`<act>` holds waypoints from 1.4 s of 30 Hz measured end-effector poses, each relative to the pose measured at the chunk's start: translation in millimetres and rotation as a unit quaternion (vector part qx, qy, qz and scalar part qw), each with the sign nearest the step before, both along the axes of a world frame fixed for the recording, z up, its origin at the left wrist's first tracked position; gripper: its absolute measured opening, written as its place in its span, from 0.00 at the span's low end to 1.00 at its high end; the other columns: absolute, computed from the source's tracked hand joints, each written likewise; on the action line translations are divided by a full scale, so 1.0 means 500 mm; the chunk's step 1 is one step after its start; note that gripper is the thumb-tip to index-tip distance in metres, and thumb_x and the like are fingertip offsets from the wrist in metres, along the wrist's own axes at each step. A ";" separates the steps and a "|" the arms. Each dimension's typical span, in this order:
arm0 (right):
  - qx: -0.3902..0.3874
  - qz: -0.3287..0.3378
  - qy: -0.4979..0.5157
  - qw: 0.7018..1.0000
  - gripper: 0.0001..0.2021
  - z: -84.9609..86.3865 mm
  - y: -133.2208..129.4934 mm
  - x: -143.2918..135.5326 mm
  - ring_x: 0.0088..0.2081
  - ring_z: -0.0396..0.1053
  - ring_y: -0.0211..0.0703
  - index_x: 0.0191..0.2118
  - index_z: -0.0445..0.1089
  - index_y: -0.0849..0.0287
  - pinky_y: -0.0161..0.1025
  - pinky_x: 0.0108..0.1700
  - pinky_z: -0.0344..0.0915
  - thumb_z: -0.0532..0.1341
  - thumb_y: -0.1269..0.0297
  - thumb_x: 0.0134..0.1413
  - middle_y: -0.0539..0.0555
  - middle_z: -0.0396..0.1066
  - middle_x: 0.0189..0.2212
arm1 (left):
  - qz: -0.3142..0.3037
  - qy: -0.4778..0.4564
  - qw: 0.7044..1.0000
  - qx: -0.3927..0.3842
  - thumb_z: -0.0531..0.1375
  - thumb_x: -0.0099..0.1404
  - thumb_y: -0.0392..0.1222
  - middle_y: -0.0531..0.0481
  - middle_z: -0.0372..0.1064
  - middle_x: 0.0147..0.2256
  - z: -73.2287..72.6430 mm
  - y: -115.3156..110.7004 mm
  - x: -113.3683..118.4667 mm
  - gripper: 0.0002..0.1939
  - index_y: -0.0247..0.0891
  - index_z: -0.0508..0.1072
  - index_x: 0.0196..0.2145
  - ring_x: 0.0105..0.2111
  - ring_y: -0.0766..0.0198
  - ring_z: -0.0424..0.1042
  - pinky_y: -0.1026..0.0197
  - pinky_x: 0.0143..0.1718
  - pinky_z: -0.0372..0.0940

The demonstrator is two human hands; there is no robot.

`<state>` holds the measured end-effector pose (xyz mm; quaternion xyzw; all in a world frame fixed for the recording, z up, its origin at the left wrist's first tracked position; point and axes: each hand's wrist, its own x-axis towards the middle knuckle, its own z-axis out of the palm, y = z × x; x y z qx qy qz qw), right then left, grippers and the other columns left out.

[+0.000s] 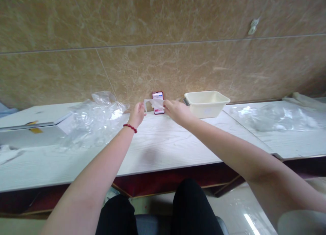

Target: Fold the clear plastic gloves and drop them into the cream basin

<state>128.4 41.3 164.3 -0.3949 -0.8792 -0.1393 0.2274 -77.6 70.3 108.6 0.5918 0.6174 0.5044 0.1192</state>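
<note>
Above the white table, a thin, whitish, translucent piece like a small plastic sheet point(155, 102) stretches between my two hands. My left hand point(137, 114), with a dark red bead bracelet on its wrist, pinches the left end. The right end is held between the fingertips of my right hand point(177, 111). Just behind the sheet, a phone point(159, 111) with a red edge and a lit screen stands near the wall; the sheet covers part of it. A cream plastic bin point(207, 107) with a grey handle clip is close to my right hand.
Crumpled clear plastic bags point(94, 121) lie to the left, against a white box point(33, 134). More clear plastic point(275, 118) is spread on the right. A brown marble-patterned wall point(142, 68) rises behind the white table point(163, 146). My knees are below the table's front edge.
</note>
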 end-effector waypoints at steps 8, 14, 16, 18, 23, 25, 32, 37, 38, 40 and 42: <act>-0.176 -0.018 0.019 0.984 0.11 -0.217 -0.047 -0.017 0.36 0.63 0.40 0.42 0.60 0.58 0.33 0.34 0.56 0.46 0.65 0.55 0.56 0.66 0.34 | -0.063 0.234 0.970 -0.018 0.57 0.48 0.41 0.42 0.49 0.53 -0.145 -0.163 0.072 0.34 0.39 0.51 0.53 0.53 0.53 0.48 0.51 0.51 0.48; -0.199 0.018 -0.010 0.980 0.12 -0.281 -0.063 -0.007 0.36 0.63 0.41 0.42 0.60 0.59 0.36 0.35 0.58 0.46 0.71 0.53 0.55 0.65 0.34 | -0.069 0.388 0.917 -0.069 0.53 0.53 0.37 0.46 0.50 0.54 -0.172 -0.193 0.119 0.21 0.45 0.62 0.47 0.55 0.52 0.45 0.46 0.51 0.44; -0.195 0.021 -0.007 0.981 0.11 -0.284 -0.068 0.002 0.36 0.62 0.41 0.41 0.60 0.59 0.36 0.36 0.58 0.46 0.72 0.52 0.55 0.65 0.34 | -0.084 0.401 0.910 -0.071 0.50 0.54 0.34 0.47 0.52 0.53 -0.182 -0.185 0.120 0.18 0.45 0.67 0.43 0.54 0.54 0.46 0.45 0.52 0.41; -0.178 0.010 0.010 0.984 0.11 -0.282 -0.072 0.011 0.38 0.61 0.41 0.40 0.60 0.58 0.36 0.37 0.58 0.48 0.72 0.51 0.54 0.64 0.35 | -0.106 0.396 0.909 -0.073 0.49 0.55 0.33 0.47 0.55 0.52 -0.189 -0.180 0.120 0.17 0.44 0.68 0.41 0.54 0.55 0.49 0.46 0.52 0.40; -0.103 -0.084 0.088 0.987 0.22 -0.271 -0.060 0.035 0.45 0.54 0.47 0.48 0.55 0.60 0.40 0.45 0.54 0.57 0.70 0.42 0.58 0.57 0.43 | -0.180 0.333 0.923 -0.070 0.44 0.60 0.38 0.45 0.64 0.45 -0.194 -0.181 0.132 0.16 0.38 0.68 0.40 0.49 0.59 0.57 0.50 0.53 0.44; -0.111 -0.119 0.117 0.980 0.28 -0.268 -0.039 0.045 0.46 0.53 0.48 0.50 0.52 0.60 0.42 0.46 0.53 0.59 0.68 0.39 0.60 0.56 0.45 | -0.192 0.294 0.934 -0.071 0.42 0.61 0.40 0.45 0.66 0.43 -0.191 -0.183 0.138 0.17 0.37 0.67 0.40 0.46 0.61 0.62 0.53 0.52 0.46; -0.221 -0.127 0.206 0.945 0.14 -0.289 0.062 0.063 0.38 0.61 0.40 0.37 0.63 0.59 0.38 0.40 0.57 0.58 0.64 0.39 0.55 0.62 0.37 | -0.185 0.153 0.967 -0.084 0.43 0.61 0.46 0.47 0.68 0.39 -0.179 -0.187 0.136 0.17 0.40 0.67 0.39 0.41 0.61 0.65 0.60 0.44 0.57; -0.237 -0.091 0.296 0.921 0.07 -0.316 0.092 0.065 0.33 0.63 0.35 0.31 0.64 0.60 0.34 0.37 0.59 0.53 0.67 0.43 0.51 0.66 0.29 | -0.146 0.072 0.982 -0.091 0.43 0.61 0.47 0.50 0.69 0.36 -0.173 -0.185 0.126 0.16 0.40 0.68 0.35 0.40 0.63 0.66 0.61 0.42 0.58; -0.234 -0.083 0.306 0.919 0.07 -0.321 0.094 0.065 0.33 0.64 0.35 0.32 0.63 0.60 0.34 0.37 0.60 0.53 0.69 0.42 0.51 0.66 0.29 | -0.137 0.059 0.985 -0.093 0.43 0.61 0.47 0.50 0.69 0.36 -0.173 -0.183 0.124 0.16 0.40 0.68 0.35 0.40 0.63 0.66 0.61 0.42 0.58; -0.216 -0.080 0.322 0.918 0.08 -0.327 0.096 0.067 0.33 0.64 0.35 0.33 0.63 0.60 0.35 0.37 0.60 0.51 0.71 0.42 0.50 0.66 0.29 | -0.122 0.037 0.987 -0.094 0.43 0.60 0.47 0.50 0.69 0.35 -0.174 -0.179 0.119 0.16 0.39 0.68 0.33 0.39 0.63 0.66 0.60 0.43 0.58; -0.195 -0.089 0.332 0.918 0.09 -0.331 0.098 0.070 0.33 0.64 0.36 0.33 0.62 0.59 0.36 0.36 0.61 0.50 0.72 0.43 0.51 0.66 0.29 | -0.114 0.022 0.989 -0.096 0.44 0.60 0.47 0.49 0.69 0.34 -0.178 -0.174 0.114 0.16 0.38 0.68 0.31 0.38 0.63 0.66 0.60 0.43 0.58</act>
